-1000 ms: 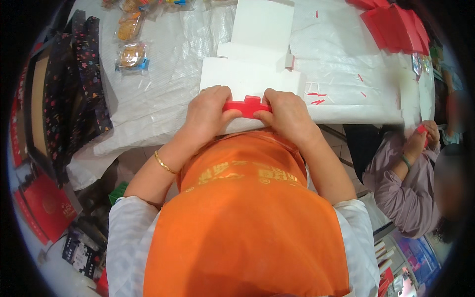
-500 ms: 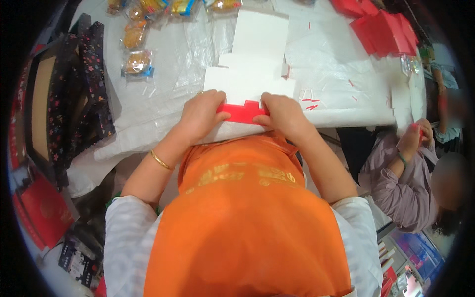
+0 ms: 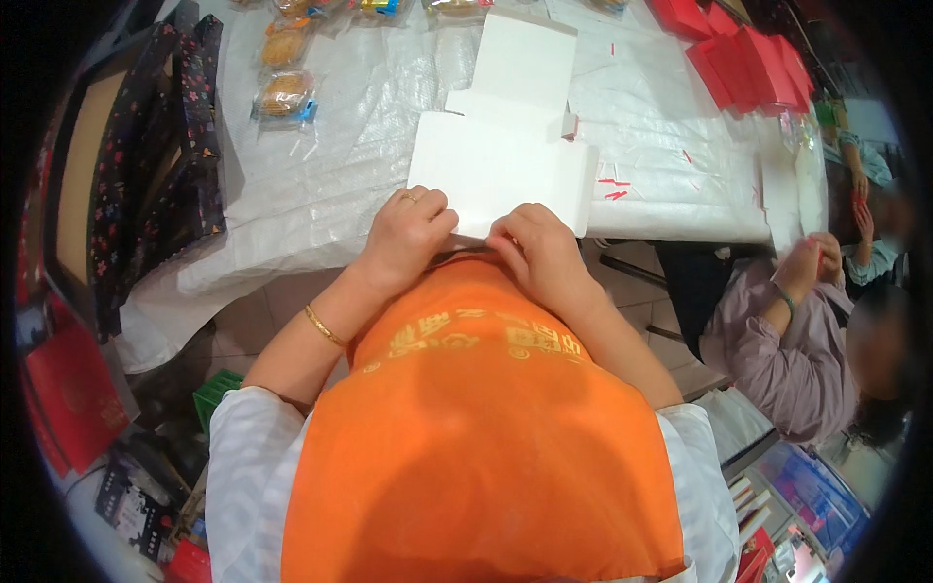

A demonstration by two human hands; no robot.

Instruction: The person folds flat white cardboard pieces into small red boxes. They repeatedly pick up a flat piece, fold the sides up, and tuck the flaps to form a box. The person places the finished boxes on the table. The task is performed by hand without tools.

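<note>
An unfolded cardboard box (image 3: 501, 160) lies at the table's near edge, its white inner face up. Its long panel points away from me, and a small side flap near the middle right stands partly up. My left hand (image 3: 412, 233) is closed on the near left edge of the card, fingers curled over it. At the near edge further right, my right hand (image 3: 540, 251) pinches the card with bent fingers. The strip of edge between my hands is close against my orange apron (image 3: 466, 360), and my thumbs are partly hidden.
Wrapped round pastries (image 3: 287, 94) lie at the far left. Red folded boxes (image 3: 748, 68) are piled at the far right. Small red and white paper scraps (image 3: 614, 189) are scattered on the white table cover (image 3: 671, 219). Dark floral boxes (image 3: 155, 155) stand left; a co-worker (image 3: 777, 350) sits right.
The red near flap that stood folded up between my hands is no longer visible. Both hands have shifted slightly closer to my apron, still at the box's near edge.
</note>
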